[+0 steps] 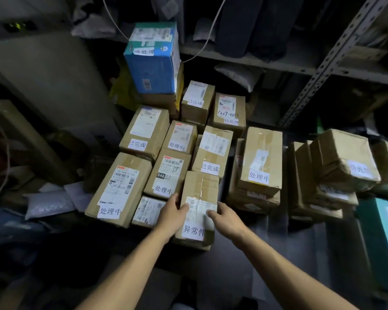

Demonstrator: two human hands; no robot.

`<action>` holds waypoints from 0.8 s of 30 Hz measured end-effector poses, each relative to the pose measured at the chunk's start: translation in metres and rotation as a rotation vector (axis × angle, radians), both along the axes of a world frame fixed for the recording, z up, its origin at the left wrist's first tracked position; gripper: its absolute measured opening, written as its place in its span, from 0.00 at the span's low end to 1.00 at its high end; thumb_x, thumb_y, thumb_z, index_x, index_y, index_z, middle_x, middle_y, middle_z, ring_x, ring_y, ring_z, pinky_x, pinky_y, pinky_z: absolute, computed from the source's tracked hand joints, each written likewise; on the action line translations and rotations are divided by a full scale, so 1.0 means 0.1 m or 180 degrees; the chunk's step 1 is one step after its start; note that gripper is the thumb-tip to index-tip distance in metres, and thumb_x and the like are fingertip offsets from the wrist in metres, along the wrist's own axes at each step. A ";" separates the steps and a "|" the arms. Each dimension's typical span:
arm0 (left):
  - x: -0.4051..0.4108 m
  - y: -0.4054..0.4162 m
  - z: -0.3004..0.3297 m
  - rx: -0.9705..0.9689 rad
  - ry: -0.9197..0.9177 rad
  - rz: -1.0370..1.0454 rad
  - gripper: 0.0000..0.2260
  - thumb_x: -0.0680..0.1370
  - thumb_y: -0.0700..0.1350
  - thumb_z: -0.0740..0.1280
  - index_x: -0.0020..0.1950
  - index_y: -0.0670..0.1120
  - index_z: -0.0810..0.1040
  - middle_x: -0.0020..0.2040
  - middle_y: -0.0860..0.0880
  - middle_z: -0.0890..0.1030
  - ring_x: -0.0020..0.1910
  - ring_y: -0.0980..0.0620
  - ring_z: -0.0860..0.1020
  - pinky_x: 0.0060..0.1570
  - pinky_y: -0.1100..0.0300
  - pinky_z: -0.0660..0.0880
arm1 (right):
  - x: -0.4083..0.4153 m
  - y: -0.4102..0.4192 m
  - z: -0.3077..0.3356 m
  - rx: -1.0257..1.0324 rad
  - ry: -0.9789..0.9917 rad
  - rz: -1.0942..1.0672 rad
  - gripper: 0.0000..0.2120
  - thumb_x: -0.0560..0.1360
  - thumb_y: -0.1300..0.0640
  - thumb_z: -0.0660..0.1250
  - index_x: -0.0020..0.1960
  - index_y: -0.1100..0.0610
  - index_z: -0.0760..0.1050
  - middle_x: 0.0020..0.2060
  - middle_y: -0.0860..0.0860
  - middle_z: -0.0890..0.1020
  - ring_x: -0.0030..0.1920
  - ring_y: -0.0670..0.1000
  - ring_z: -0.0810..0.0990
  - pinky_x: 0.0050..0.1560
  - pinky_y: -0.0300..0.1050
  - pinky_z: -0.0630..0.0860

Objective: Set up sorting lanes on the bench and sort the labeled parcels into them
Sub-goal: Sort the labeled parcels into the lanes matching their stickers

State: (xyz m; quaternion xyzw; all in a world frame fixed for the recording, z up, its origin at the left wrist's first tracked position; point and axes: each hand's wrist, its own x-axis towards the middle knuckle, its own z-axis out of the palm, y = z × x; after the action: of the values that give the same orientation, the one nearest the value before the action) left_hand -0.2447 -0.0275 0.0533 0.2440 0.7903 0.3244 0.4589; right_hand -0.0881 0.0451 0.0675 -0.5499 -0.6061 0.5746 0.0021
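A single head-worn wide-angle view looks forward and steeply down, close above the parcels (188, 153), with metal shelving (323, 63) curving at the upper right edge.

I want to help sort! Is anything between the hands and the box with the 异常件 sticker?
No. The left hand and right hand are already on the 异常件 box, one at each side. Other boxes crowd close behind it, like the 处理中 box.

Matt brown cardboard parcels (184, 151) wore glossy clear tape and white paper labels; perforated grey metal shelving (329, 61) stood upper right.
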 end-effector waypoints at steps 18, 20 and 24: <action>0.46 -0.08 0.46 0.0794 -0.0309 0.0702 0.14 0.78 0.45 0.66 0.62 0.56 0.74 0.49 0.51 0.84 0.44 0.50 0.84 0.42 0.49 0.82 | 0.52 -0.19 0.52 0.0209 0.0902 -0.0211 0.19 0.75 0.54 0.63 0.56 0.28 0.74 0.51 0.35 0.84 0.52 0.38 0.82 0.47 0.29 0.76; 0.57 -0.06 0.55 0.0925 -0.0411 0.0763 0.14 0.78 0.45 0.67 0.61 0.58 0.74 0.49 0.52 0.84 0.43 0.52 0.84 0.38 0.53 0.82 | 0.66 -0.16 0.62 0.0254 0.1031 -0.0177 0.20 0.76 0.53 0.62 0.58 0.28 0.73 0.51 0.35 0.83 0.52 0.38 0.82 0.47 0.30 0.76; 0.80 -0.03 0.72 0.1180 -0.0536 0.0802 0.13 0.78 0.44 0.68 0.59 0.60 0.75 0.51 0.50 0.84 0.45 0.50 0.85 0.40 0.51 0.82 | 0.93 -0.14 0.80 0.0473 0.1187 -0.0120 0.20 0.77 0.53 0.61 0.63 0.33 0.74 0.52 0.39 0.84 0.52 0.41 0.83 0.50 0.32 0.76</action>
State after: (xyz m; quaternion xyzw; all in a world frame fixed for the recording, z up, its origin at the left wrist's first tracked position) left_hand -0.1645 -0.0301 0.1249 0.1956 0.7003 0.5379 0.4265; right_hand 0.0054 0.0315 0.1471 -0.4436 -0.6256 0.6200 0.1656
